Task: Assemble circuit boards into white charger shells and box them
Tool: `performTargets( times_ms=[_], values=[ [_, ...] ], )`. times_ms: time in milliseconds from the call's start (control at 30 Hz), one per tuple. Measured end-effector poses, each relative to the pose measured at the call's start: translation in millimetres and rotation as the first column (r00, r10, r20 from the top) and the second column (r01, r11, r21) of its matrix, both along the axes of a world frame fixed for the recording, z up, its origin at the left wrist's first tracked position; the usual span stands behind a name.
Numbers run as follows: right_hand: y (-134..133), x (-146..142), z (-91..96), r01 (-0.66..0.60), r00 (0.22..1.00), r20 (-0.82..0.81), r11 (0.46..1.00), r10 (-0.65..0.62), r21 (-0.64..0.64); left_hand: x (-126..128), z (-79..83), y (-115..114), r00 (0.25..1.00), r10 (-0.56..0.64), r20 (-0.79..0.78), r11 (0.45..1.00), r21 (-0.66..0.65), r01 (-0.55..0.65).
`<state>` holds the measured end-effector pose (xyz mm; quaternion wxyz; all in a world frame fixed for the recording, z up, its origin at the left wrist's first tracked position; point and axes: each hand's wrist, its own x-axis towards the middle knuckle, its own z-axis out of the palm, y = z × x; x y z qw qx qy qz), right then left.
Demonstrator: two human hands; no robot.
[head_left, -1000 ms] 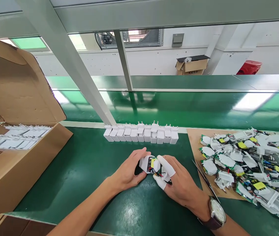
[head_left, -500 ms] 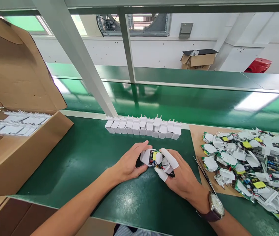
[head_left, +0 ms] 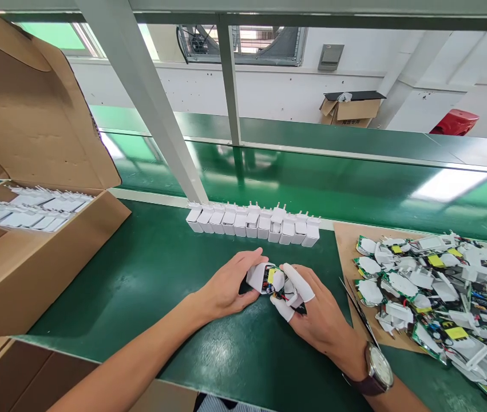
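Between my hands, low over the green table, a circuit board (head_left: 272, 279) with a yellow-wrapped part sits partly inside a white plastic charger housing (head_left: 255, 277). My left hand (head_left: 231, 286) is closed around the housing from the left, thumb below and fingers above. White finger covers sit on the thumb and index finger of my right hand (head_left: 316, 303). Those fingers pinch the right end of the board, where a white plug piece and thin wires show. Part of that end is hidden by the fingers. My right wrist wears a watch (head_left: 379, 366).
Behind my hands stands a row of white charger housings (head_left: 252, 223) with prongs up. At right, many circuit boards (head_left: 449, 303) lie heaped on cardboard (head_left: 348, 243), tweezers (head_left: 361, 312) beside them. An open carton (head_left: 54, 269) with white housings stands left. A slanted post (head_left: 149, 103) crosses behind.
The camera view has shifted slightly. Both hands keep the same hold on the housing and the board, with no clear movement between them.
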<state>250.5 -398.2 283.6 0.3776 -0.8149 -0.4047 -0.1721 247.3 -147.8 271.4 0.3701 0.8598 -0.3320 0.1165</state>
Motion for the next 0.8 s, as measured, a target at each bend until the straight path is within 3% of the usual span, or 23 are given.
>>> performTargets(
  times_ms=[300, 533, 700, 800],
  values=[
    [-1.6, 1.1, -0.1, 0.014, 1.0, -0.007, 1.0, -0.014, -0.009, -0.4, -2.0, 0.5, 0.998, 0.044, 0.035, 0.998, 0.043, -0.046],
    [-0.8, 1.8, -12.6, 0.008, 1.0, -0.004, 0.999, -0.008, -0.047, -2.1, -0.8, -3.4, 1.0, 0.017, 0.009, 0.999, 0.033, -0.018],
    [0.0, -0.9, -6.5, -0.088, 0.991, -0.096, 0.996, 0.09, 0.02, -3.5, -0.3, -8.5, 0.974, -0.132, -0.183, 0.99, -0.068, 0.121],
    [-0.6, -0.2, -2.6, -0.057, 0.977, -0.198, 0.995, 0.074, 0.087, -3.0, -3.7, -7.5, 0.945, -0.186, -0.27, 0.969, -0.211, 0.13]
  ],
)
